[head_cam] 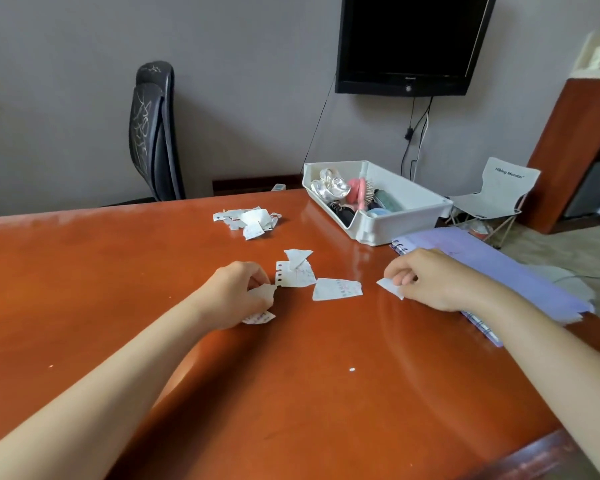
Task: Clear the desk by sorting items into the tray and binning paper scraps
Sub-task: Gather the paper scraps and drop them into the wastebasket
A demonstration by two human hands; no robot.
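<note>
Over the desk (118, 271), scraps (262, 293) are being gripped in the curled left hand (236, 292); farther right, one scrap (390, 288) is being pinched by the right hand (430, 278).

I see a glossy red-brown wooden tabletop (291, 393). A white plastic tray (400, 227) sits near its far right corner, and a purple spiral notebook (499, 268) lies along the right edge beside it. A pile of paper scraps (248, 221) lies toward the far edge, with loose torn scraps (336, 289) mid-tabletop.
</note>
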